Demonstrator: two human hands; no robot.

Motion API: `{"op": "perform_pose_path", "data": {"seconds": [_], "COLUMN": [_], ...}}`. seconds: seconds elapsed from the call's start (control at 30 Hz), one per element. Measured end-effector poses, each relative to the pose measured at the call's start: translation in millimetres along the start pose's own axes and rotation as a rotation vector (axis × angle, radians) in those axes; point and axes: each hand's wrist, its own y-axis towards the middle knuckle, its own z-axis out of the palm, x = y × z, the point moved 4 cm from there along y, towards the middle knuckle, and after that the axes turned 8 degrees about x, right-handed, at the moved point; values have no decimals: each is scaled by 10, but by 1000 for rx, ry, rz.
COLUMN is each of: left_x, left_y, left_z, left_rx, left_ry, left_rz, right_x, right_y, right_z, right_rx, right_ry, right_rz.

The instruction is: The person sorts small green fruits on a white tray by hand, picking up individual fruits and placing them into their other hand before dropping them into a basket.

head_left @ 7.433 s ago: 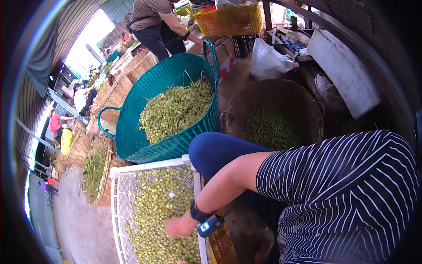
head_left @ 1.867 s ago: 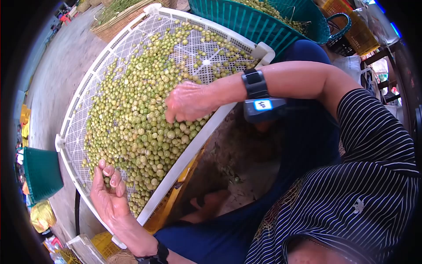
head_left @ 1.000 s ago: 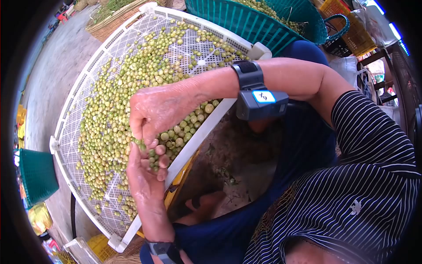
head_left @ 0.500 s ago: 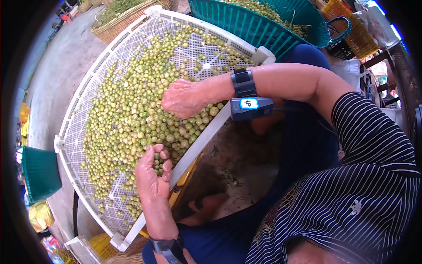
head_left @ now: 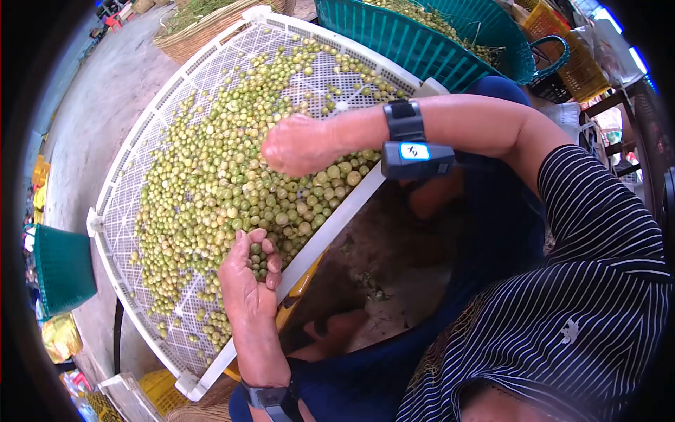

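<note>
Small round green and yellowish fruits point(head_left: 204, 190) lie across a white mesh tray point(head_left: 144, 112). At the tray's near edge, my left hand point(head_left: 249, 278) is cupped with its fingers curled round several darker green fruits point(head_left: 259, 264). Farther up, my right hand point(head_left: 299, 146) is closed in a loose fist just over the fruits, back of the hand toward me. Its fingertips are hidden underneath, so whatever they hold cannot be made out.
Behind the tray stands a green basket point(head_left: 394, 35) with more fruit and stems, beside a woven basket point(head_left: 184, 43) of greenery. Another green basket point(head_left: 65, 271) is at the left. Yellow crates point(head_left: 562, 53) are stacked at the upper right.
The tray appears shifted slightly to the right in view. My right hand has moved a little, still closed over the fruits. My left hand stays cupped round its fruits.
</note>
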Motion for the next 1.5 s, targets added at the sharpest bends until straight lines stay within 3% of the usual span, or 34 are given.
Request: {"op": "perform_pose_path", "data": {"seconds": [0.03, 0.2, 0.27, 0.3, 0.37, 0.43, 0.5, 0.53, 0.57, 0.67, 0.8, 0.9, 1.03, 1.23, 1.43, 1.5], "left_x": [3, 11, 4, -1, -19, -4, -2, 5, 1, -16, -21, 3, 0, -30, -21, -15], "left_y": [5, 1, -10, -14, -16, 23, 25, 20, -2, -32, -41, -25, -22, -10, -7, -19], "left_z": [2, -5, 8, 18, 48, 31, 7, 7, 18, 31, 50, 34, 30, -10, -26, -43], "left_rx": [19, -20, -23, -24, -22, -23, -31, -38, -46, -18, -32, -8, -14, -29, -30, -30], "left_ry": [19, 38, 36, 34, 59, 46, 34, 19, 0, 39, 60, 46, 24, -4, 18, 24], "left_rz": [-2, -28, -16, -13, -8, -4, -2, -8, -19, -27, -30, -31, -31, -28, -37, -31], "right_x": [55, 49, -197, -257, -230, -146, -105, -117, -147, -254, -318, -90, -161, -266, -54, -10], "right_y": [-30, -67, 90, 147, 148, 163, 265, 277, 269, 260, 318, 511, 650, 607, 462, 509], "right_z": [72, 78, 39, 29, -153, -135, -45, 3, 10, 5, -138, -88, 139, 108, -31, -19], "right_rx": [68, 27, -67, -67, -206, -250, -429, -236, -235, -126, -231, -75, -262, -146, -351, -106], "right_ry": [-69, -157, 116, 114, 442, 464, 367, 316, 320, -151, -119, 13, -72, -26, -295, -425], "right_rz": [32, 47, 72, 69, -50, -82, -155, -109, -106, 159, 145, -102, -252, -111, -362, -174]}}
